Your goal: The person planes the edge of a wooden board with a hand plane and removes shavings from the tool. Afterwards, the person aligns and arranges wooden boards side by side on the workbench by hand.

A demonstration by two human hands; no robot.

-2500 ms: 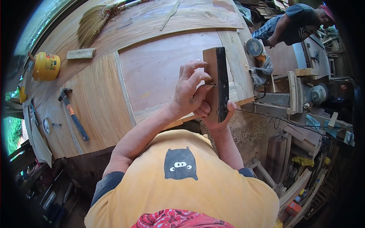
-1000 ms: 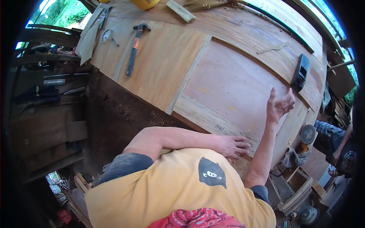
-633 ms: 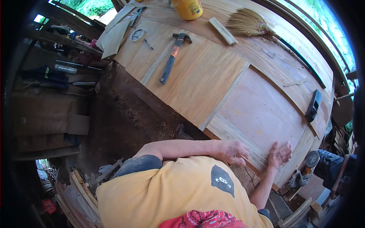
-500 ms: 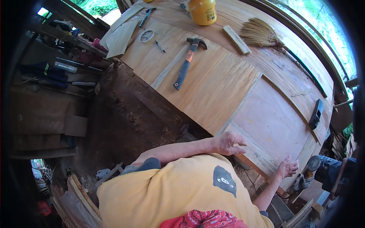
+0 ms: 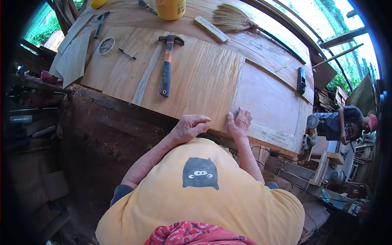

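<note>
My left hand (image 5: pixel 190 127) is at the front edge of the wooden panel (image 5: pixel 196 87), fingers curved, thumb and forefinger apart; nothing shows between them. To its right, my right hand (image 5: pixel 239 122) rests over the panel's edge by the seam with the pinkish recessed board (image 5: pixel 267 102), its fingers apart and empty. A claw hammer (image 5: pixel 166 67) with a dark handle lies on the panel, beyond my left hand. The black hand plane (image 5: pixel 301 81) sits at the far right of the work surface.
A yellow bucket (image 5: pixel 171 9), a wood scrap (image 5: pixel 211 29) and a straw broom (image 5: pixel 232 18) are at the back. A pen (image 5: pixel 127 54) and a tape ring (image 5: pixel 106 46) lie left. Another person (image 5: pixel 347 124) stands at right, beyond a sanding tool (image 5: pixel 312 121).
The hand plane, held in my hands at first, now lies on the work surface. My view has swung round, and my hands have come closer together at the panel's front edge.
</note>
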